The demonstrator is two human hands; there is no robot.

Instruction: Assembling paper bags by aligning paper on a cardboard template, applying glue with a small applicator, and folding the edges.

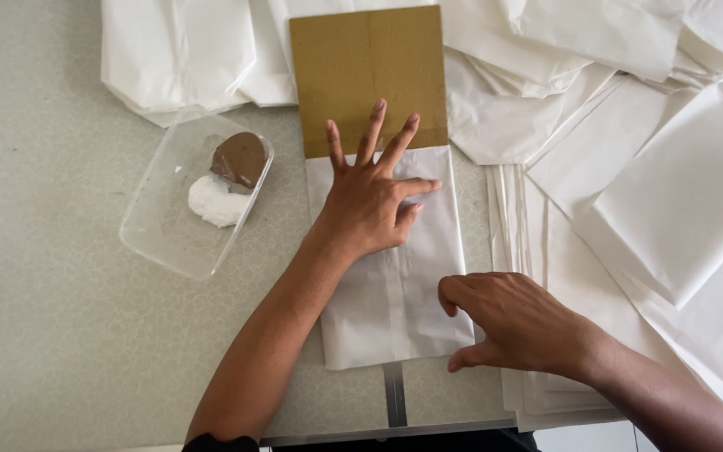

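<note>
While the left hand [367, 205] presses flat with fingers spread where the folded white paper bag [391, 276] meets the brown cardboard sheet [367, 63], the bag lies lengthwise, running away from the person on the grey desk [52, 335]; the right hand [508, 322], fingers curled, pinches its near right edge

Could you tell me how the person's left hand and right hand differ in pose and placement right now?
The left hand lies flat with fingers spread, across the edge where the brown cardboard meets the white paper bag; the right hand is curled, fingers bent, at the bag's lower right edge. The left sits farther up the bag, the right nearer the person. Both touch the bag.
</note>
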